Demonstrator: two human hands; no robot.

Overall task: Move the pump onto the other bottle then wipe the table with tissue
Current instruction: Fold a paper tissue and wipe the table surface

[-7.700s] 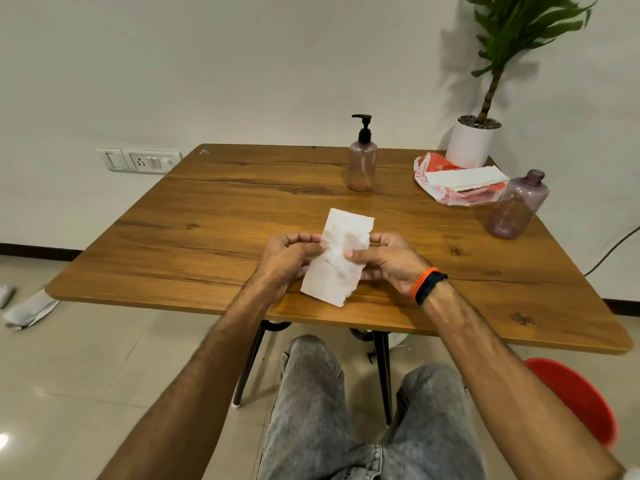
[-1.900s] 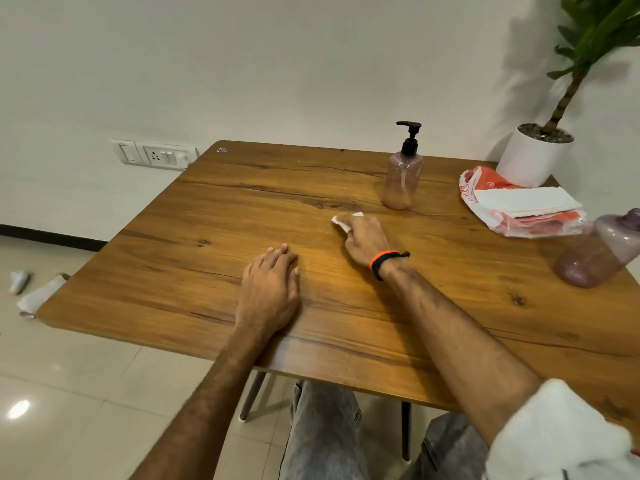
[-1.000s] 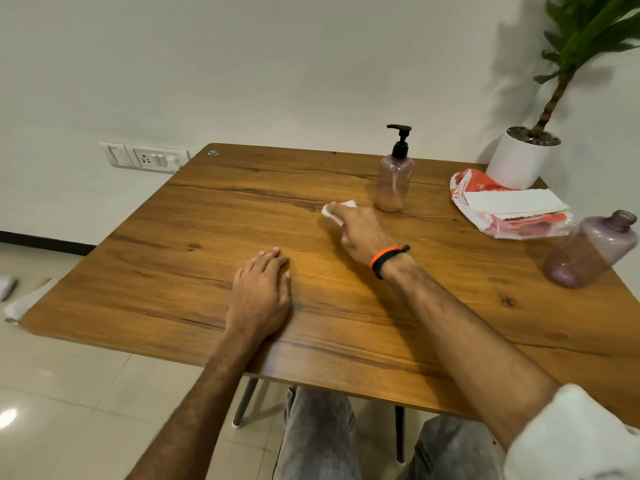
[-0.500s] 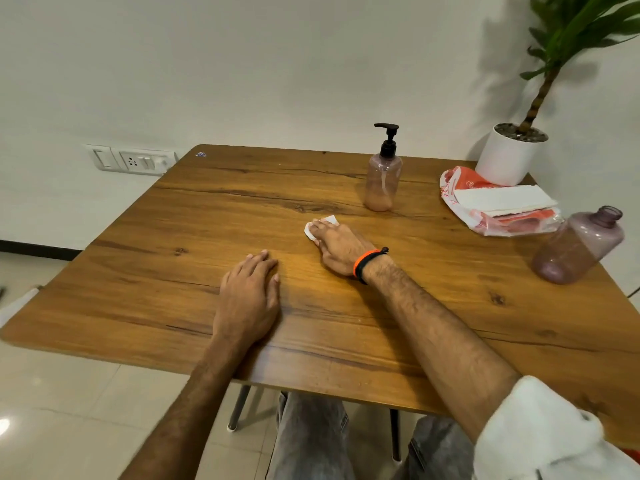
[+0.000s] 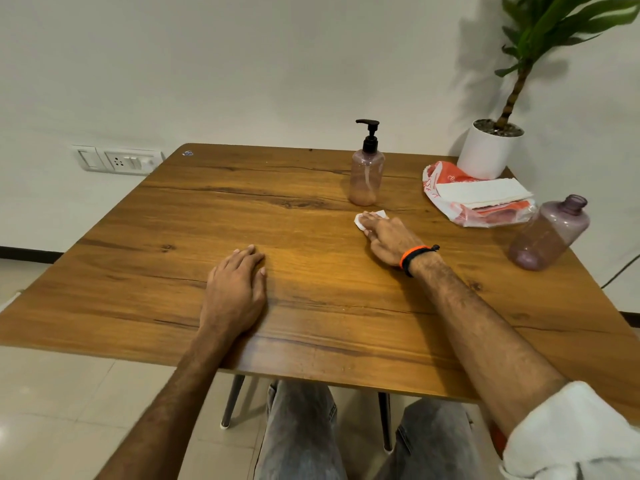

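Stage: the pump is seen seated on the smaller bottle, upper centre of the frame, so the wiping is judged to be the step in hand.
Tissue: a folded tissue is pressed flat to the table under the fingers of the right hand, just below the pump bottle in the frame.
Right grip: fingers laid nearly straight over the tissue, pressing rather than clenching it.
Left grip: the left hand is rested flat on the table, lower centre, nothing held.
Other bottle: the larger bottle is stood uncapped at the right edge of the frame (neck open, little inside as far as can be told).
Risk: the pump bottle could be knocked over if the wipe is carried upward; the small tissue could be left behind if pressure is eased.
Risk, right side: the tissue packet could be shoved by a wide sweep.
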